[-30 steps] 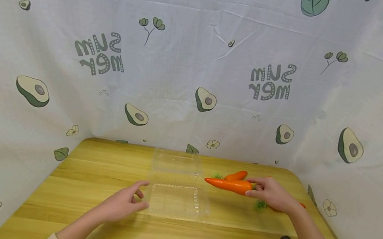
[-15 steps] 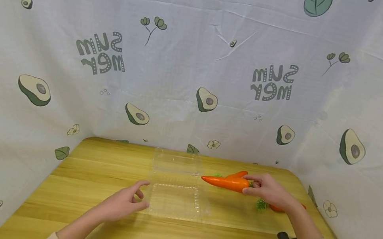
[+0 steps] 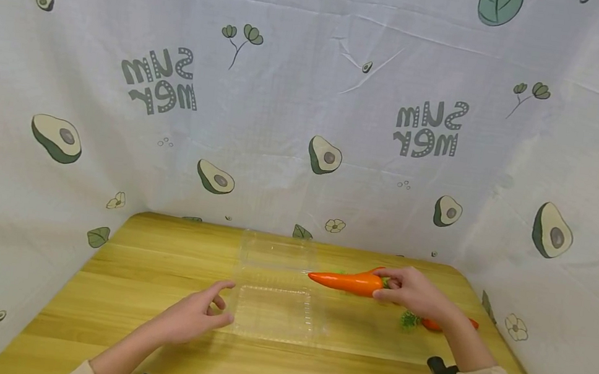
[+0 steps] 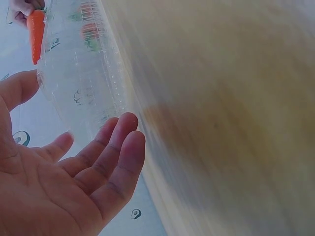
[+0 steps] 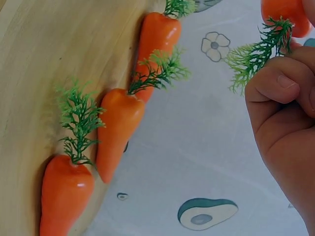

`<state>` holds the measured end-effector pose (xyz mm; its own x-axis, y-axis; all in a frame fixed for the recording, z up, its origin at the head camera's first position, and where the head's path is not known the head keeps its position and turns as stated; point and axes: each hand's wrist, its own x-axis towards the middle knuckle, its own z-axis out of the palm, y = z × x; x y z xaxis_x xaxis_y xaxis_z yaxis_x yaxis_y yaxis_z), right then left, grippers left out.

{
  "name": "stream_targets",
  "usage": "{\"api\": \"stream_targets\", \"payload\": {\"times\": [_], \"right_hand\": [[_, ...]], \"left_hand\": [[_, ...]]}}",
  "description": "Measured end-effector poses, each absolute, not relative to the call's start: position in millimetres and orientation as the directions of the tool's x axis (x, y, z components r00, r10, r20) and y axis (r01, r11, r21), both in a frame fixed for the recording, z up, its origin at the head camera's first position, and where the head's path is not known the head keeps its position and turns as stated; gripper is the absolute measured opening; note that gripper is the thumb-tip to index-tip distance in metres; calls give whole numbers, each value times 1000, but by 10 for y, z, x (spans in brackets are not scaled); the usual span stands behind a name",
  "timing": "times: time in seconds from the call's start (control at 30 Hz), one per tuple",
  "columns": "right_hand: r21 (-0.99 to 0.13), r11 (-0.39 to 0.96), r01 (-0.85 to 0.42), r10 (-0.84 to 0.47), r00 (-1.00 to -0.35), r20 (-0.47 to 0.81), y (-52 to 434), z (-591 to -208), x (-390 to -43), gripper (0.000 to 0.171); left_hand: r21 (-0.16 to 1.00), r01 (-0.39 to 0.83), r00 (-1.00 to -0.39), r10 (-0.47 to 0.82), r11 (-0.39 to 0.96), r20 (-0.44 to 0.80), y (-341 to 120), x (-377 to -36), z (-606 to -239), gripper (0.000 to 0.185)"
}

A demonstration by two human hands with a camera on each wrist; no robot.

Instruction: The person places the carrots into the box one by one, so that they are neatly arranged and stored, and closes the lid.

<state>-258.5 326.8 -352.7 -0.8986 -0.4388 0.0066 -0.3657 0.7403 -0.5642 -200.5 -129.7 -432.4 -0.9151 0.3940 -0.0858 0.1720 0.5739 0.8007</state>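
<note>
Since a second ago, our right hand has carried the long orange carrot leftward, so its tip now reaches over the right edge of the box. Going left to right: our left hand [image 3: 193,319] rests on the yellow wooden table [image 3: 115,270], fingers loosely apart and holding nothing, just beside the clear plastic clamshell box [image 3: 273,308], which lies open with nothing in it. Our right hand [image 3: 414,293] pinches the long orange carrot [image 3: 343,281] at its green top, lifted off the table. Three more orange carrots [image 5: 118,128] lie at the far right. We judge the packing barely begun: none is in the box yet.
</note>
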Motion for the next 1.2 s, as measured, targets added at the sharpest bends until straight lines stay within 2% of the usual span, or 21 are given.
{"api": "stream_targets", "payload": {"times": [0.33,1.2], "right_hand": [[-638,676,-368,-475,-880,3,3169,-3516,-2578,57],[-648,672,-360,-480,-877,-11,2915,-3591,-2667,57]], "left_hand": [[795,180,-915,395,579,-81,-1307,-2000,-4345,73],[799,179,-907,410,574,-92,-1311,-2011,-4363,74]]}}
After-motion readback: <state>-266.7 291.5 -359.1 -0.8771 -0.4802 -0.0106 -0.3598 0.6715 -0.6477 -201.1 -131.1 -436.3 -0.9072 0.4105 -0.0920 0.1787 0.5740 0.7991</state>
